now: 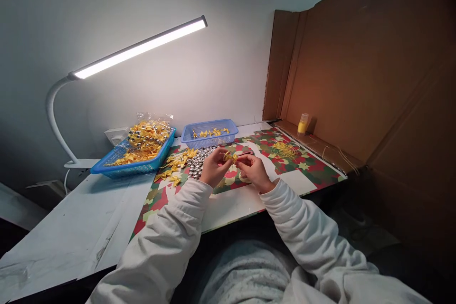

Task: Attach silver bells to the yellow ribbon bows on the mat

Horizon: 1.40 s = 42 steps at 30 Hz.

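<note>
My left hand (214, 167) and my right hand (255, 171) meet over the patterned board, fingertips pinched on a small yellow ribbon bow (231, 157) between them. A thin reddish-brown stick-like thing (245, 153) shows at my right fingers; its kind cannot be made out. Just left of my left hand lies a pile of shiny silver bells or beads (199, 161). Farther left, loose yellow bows (174, 164) are spread on the board. To the right of my right hand sits a tangle of yellow cord (285, 149).
A blue basket (124, 169) heaped with yellow bows and silver pieces stands at left. Behind the pile is a smaller blue basket (209, 142) with a few bows. A lit lamp (142, 48) arches above. Cardboard (356, 66) walls the right, near a yellow-filled bottle (302, 124).
</note>
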Available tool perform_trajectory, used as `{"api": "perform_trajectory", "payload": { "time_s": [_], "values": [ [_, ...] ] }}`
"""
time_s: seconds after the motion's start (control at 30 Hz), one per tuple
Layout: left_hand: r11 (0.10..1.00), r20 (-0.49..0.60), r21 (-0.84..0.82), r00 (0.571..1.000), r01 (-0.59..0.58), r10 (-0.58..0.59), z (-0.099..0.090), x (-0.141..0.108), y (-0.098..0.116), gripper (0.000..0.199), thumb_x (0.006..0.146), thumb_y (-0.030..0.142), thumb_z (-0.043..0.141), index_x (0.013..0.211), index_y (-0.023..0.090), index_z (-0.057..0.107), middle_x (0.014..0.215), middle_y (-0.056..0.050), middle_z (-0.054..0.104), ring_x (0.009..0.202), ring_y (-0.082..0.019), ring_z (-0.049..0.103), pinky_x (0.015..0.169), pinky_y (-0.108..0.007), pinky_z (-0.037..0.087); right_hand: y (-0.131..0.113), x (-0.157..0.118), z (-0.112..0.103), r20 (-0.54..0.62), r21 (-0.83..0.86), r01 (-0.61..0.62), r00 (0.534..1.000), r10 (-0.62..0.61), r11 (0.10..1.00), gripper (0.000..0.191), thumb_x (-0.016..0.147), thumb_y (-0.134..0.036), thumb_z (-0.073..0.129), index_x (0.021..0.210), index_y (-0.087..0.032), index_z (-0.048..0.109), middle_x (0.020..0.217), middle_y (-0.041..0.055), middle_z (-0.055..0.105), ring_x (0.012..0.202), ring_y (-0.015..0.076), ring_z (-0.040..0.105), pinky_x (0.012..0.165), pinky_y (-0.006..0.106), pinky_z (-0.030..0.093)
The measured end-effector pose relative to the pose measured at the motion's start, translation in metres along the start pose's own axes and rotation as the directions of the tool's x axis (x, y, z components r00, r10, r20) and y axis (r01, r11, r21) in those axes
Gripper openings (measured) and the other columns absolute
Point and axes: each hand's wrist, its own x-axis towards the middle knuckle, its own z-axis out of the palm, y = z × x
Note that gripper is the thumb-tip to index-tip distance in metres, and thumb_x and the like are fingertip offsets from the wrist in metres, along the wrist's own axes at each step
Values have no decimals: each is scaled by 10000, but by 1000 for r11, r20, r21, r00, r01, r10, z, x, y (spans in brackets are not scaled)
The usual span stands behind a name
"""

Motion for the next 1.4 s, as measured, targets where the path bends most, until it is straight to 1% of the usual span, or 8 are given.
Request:
{"api": "perform_trajectory", "payload": {
  "time_s": [0.13,0.3,0.43,0.63,0.93,1.1,1.27,1.4],
  "values": [
    [1000,23,-20,999,24,-24,0,1,-3,189,695,254,646,848,155,598,664,0,593,610,-109,542,577,-221,440,4,1,0,16,-145,159,987,-158,977,210,680,-362,619,765,-170,609,723,38,638,609,148,574,475,247,430],
    [1000,60,-8,998,26,-25,-1,2,-6,204,700,227,630,885,144,655,730,-28,636,635,-114,554,588,-223,440,4,1,-2,39,-224,223,975,-220,949,186,729,-354,568,775,-177,601,694,28,623,611,145,565,496,244,433],
    [998,83,-61,996,28,-23,-1,3,-6,138,701,234,631,806,147,651,724,-27,624,640,-113,554,590,-220,439,2,0,-2,59,-237,226,974,-218,945,178,742,-346,553,775,-176,597,680,22,606,594,135,541,490,238,418],
    [995,105,-92,994,40,-30,-1,3,-5,126,704,267,646,767,160,623,714,-17,602,648,-114,554,601,-224,448,1,-1,-2,60,-250,223,975,-215,942,158,739,-331,544,767,-183,589,666,15,596,595,139,536,509,247,420],
    [992,78,-113,996,57,-49,0,3,-5,188,702,333,663,744,164,595,685,2,578,606,-100,526,573,-218,430,2,0,-2,52,-236,207,978,-200,950,158,729,-334,534,771,-188,580,639,8,588,585,144,539,510,254,420],
    [984,91,-155,993,84,-70,0,3,-4,240,691,382,676,754,172,578,680,9,571,607,-99,519,572,-219,420,2,0,-2,46,-236,200,980,-195,951,154,732,-328,530,773,-187,575,636,4,582,572,132,525,487,236,410],
    [984,85,-165,995,67,-54,-1,3,-4,256,698,404,675,751,174,576,649,14,554,594,-97,498,559,-218,406,3,0,-1,47,-230,208,978,-202,951,131,726,-315,527,722,-188,559,653,9,583,559,124,510,476,232,402],
    [984,82,-167,995,65,-52,-1,3,-4,274,694,420,677,760,175,575,636,13,548,584,-100,490,550,-222,399,4,1,0,40,-228,206,978,-203,952,138,722,-323,533,739,-189,561,640,4,573,553,122,502,467,227,397]
  ]
}}
